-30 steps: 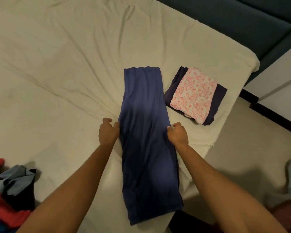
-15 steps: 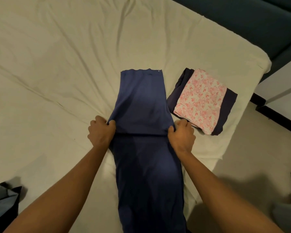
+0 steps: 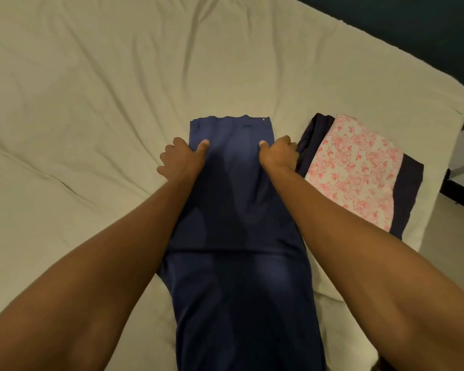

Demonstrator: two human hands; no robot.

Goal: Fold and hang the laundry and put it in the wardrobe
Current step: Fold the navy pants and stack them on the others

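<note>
Both hands pinch the long navy cloth garment (image 3: 233,210), left hand (image 3: 181,159) and right hand (image 3: 277,153) on its side edges near the far end, likely carrying a fold, beside a folded pink-flowered pile (image 3: 354,170) near the cream-sheeted bed's (image 3: 91,103) right edge.

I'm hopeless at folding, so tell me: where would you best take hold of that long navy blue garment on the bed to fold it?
Grip the long navy blue garment at its two long side edges, one hand from each side. It lies flat and narrow, so both edges are free. The left hand and right hand pinch there now, thumbs on top.
</note>
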